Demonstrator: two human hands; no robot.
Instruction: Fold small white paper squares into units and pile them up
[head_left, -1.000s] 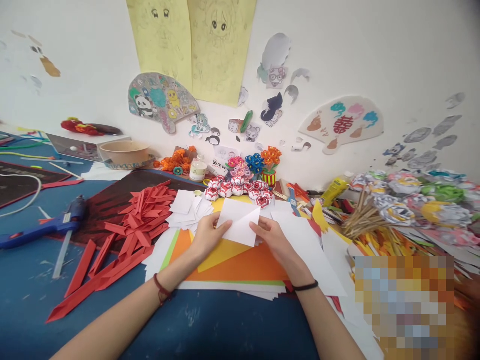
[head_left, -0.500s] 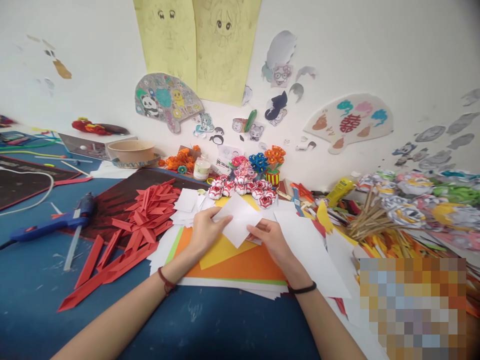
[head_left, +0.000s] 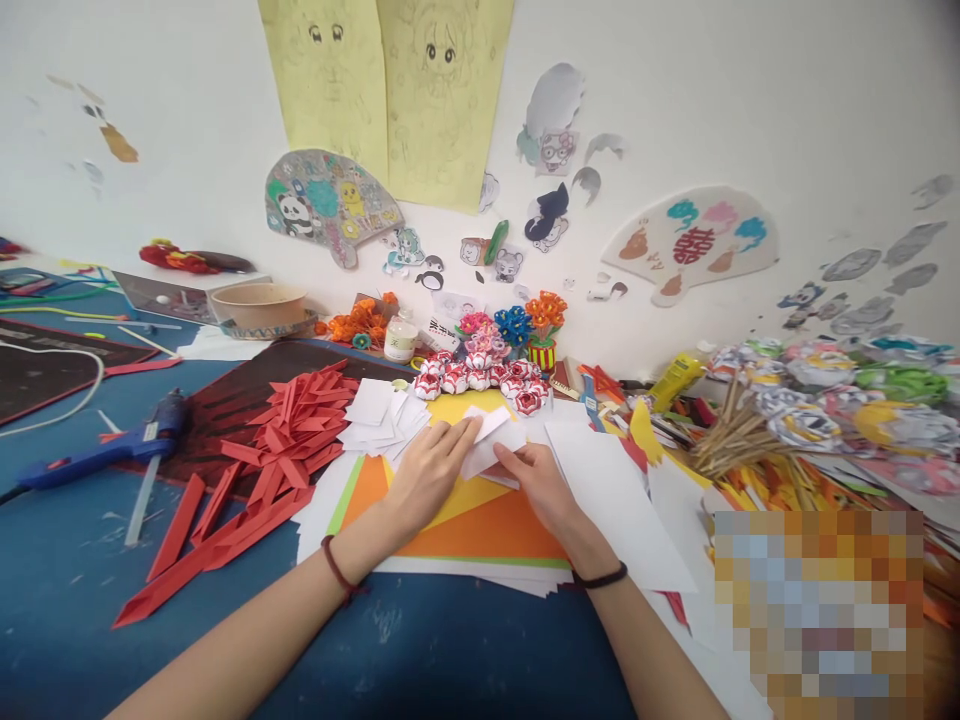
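A small white paper piece (head_left: 491, 440) is pinned flat on the stack of coloured sheets (head_left: 480, 530) by the left hand (head_left: 431, 470), fingers spread open over it, while its near edge is pinched by the right hand (head_left: 536, 480). A fold appears to be in the pressing stage, so a firm crease along the folded edge is probably called for next. Beyond lie the cut white squares (head_left: 382, 420) and red-and-white paper flowers (head_left: 480, 378).

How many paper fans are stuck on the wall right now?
2. The panda fan hangs left of the yellow drawings; the red-character fan hangs at the right. None seems hidden.
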